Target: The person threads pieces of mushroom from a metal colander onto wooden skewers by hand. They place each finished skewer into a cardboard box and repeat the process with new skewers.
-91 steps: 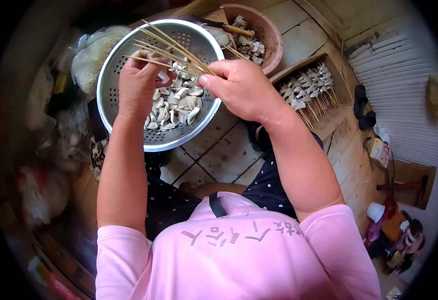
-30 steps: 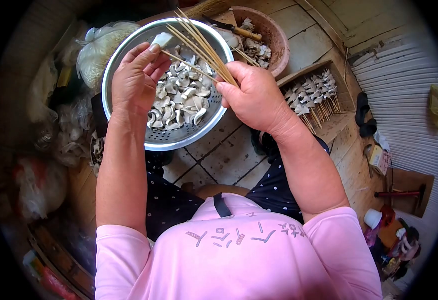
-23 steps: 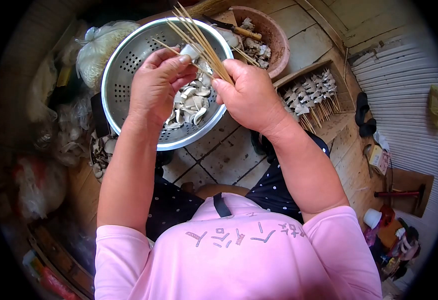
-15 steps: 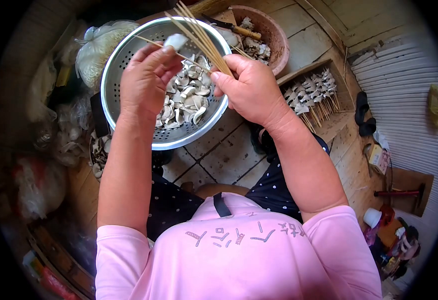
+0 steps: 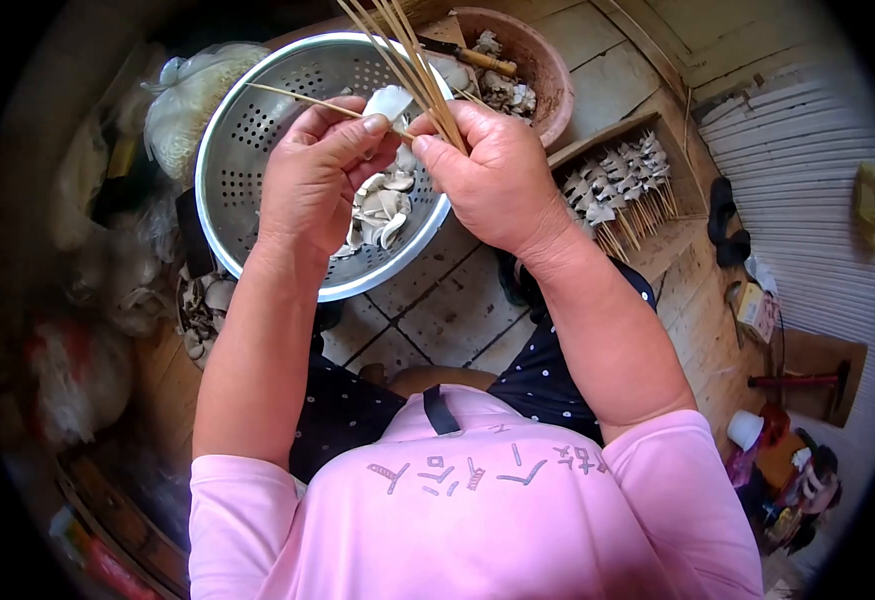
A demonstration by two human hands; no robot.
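Over a metal colander [image 5: 220, 225], my left hand [image 5: 323, 175] pinches a pale piece of mushroom [image 5: 390, 103] that sits on a thin bamboo skewer [image 5: 293, 95]. My right hand [image 5: 493, 165] is closed around a bundle of bamboo skewers [image 5: 413, 75] and also grips the end of the single skewer between thumb and finger. That single skewer points left, its tip beyond my left fingers. Cut mushroom pieces [image 5: 383, 215] lie in the colander below, partly hidden by my left hand and wrist.
To the right, a wooden box [image 5: 683, 195] holds several skewers threaded with mushroom pieces [image 5: 623, 180]. Behind is a pink basin [image 5: 555, 85] with a knife [image 5: 483, 60] across its rim. A filled plastic bag [image 5: 198, 105] stands left, with more mushrooms [image 5: 201, 320] nearer me.
My left hand has moved right, bringing the mushroom piece along the skewer closer to my right hand. The colander has shifted slightly left; my right hand still holds the bundle.
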